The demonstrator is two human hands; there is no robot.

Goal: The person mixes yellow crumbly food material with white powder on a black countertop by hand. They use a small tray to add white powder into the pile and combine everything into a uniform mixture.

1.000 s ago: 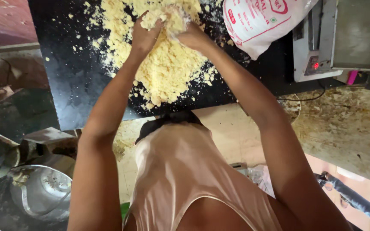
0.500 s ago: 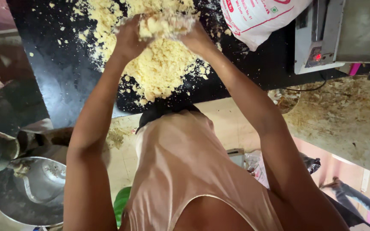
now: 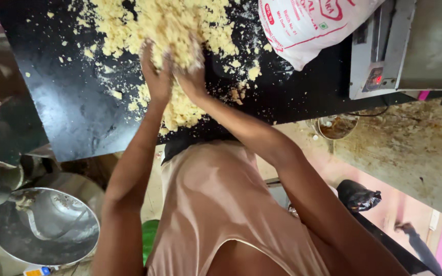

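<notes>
Right there at the fingertips, both hands are buried in the crumbly yellow dough (image 3: pixel 167 30), fingers curled together and gripping a clump of it between them. The left hand (image 3: pixel 155 76) presses in from the left with its fingers curved round the lump, and the right hand (image 3: pixel 193 76) sits just beside it, nearly touching, fingertips sunk into the same mass so their ends are hidden. The dough lies heaped on the black countertop (image 3: pixel 72 107), piled thickest towards the far edge, with a tongue of it trailing back under the wrists to the near edge. Loose crumbs are scattered over the dark surface on both sides of the hands. Out to the right, a white printed sack (image 3: pixel 308 30) rests on the counter, close to the heap's edge, and beyond it stands a grey metal machine (image 3: pixel 410 46) with a small red light on its side. Down at the lower left, well apart from the counter, a steel bowl (image 3: pixel 42 227) sits with a scoop-like piece inside.
</notes>
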